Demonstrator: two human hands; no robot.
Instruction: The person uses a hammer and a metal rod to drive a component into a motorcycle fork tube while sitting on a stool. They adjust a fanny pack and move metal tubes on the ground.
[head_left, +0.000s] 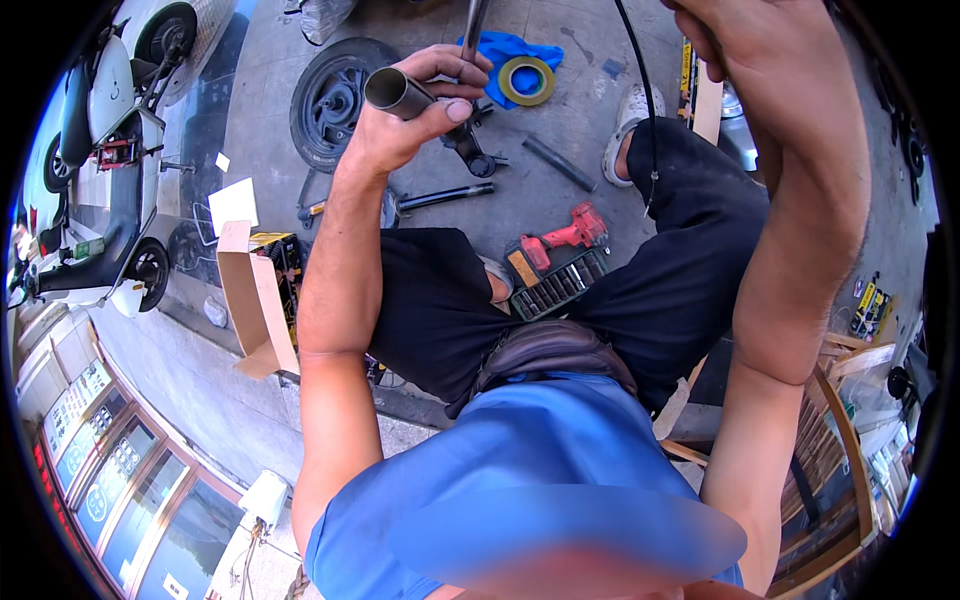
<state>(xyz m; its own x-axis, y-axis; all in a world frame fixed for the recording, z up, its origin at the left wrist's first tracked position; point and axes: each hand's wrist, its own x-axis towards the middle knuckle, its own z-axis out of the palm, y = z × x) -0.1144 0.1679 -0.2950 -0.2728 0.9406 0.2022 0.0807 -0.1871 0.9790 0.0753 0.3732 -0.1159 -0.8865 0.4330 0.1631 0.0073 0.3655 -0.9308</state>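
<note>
My left hand [395, 130] is closed around a hollow metal tube [404, 97], its open end toward me. A thin metal rod [475, 32] rises beyond the fingers, and a black clamp bracket [470, 150] hangs just below them; how these join the tube is hidden. My right hand [735, 35] is raised at the upper right edge, fingers curled, cut off by the picture's rim. Whatever it grips is out of sight. Close beside it, a black cable [640, 75] hangs down past my knee.
Between my legs lie a red cordless power tool [575, 235] and a socket set [560, 285]. On the floor are a wheel [325, 100], a tape roll [541, 92], a blue cloth [490, 45] and a dark tube [558, 163]. Left are an open carton [240, 300] and a scooter [110, 210].
</note>
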